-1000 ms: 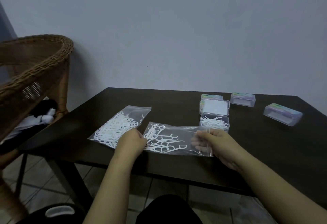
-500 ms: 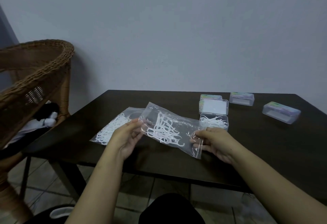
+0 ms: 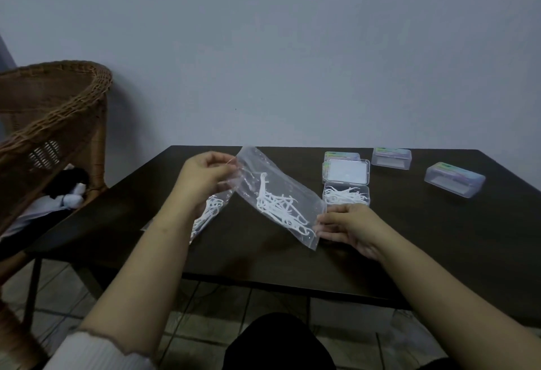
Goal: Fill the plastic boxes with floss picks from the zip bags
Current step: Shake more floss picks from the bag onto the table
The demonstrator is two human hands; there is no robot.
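Observation:
A clear zip bag (image 3: 278, 191) with white floss picks slants above the dark table (image 3: 409, 246), high on the left, low on the right. My left hand (image 3: 205, 179) pinches its raised upper end. My right hand (image 3: 348, 223) pinches the lower end, close to an open plastic box (image 3: 346, 197) that holds several floss picks. The box's lid (image 3: 347, 171) stands open behind it. A second zip bag (image 3: 205, 217) of picks lies flat on the table, partly hidden under my left forearm.
Closed plastic boxes sit at the back right: one (image 3: 391, 158), another (image 3: 454, 179) further right, and one (image 3: 341, 155) behind the open lid. A wicker chair (image 3: 49, 124) holding dark and white cloth stands at the left. Tiled floor shows below the table's front edge.
Both hands lifted the bag of picks off the table. My left hand rose with its end, tilting the bag down toward the right, and the picks slid toward the lower end.

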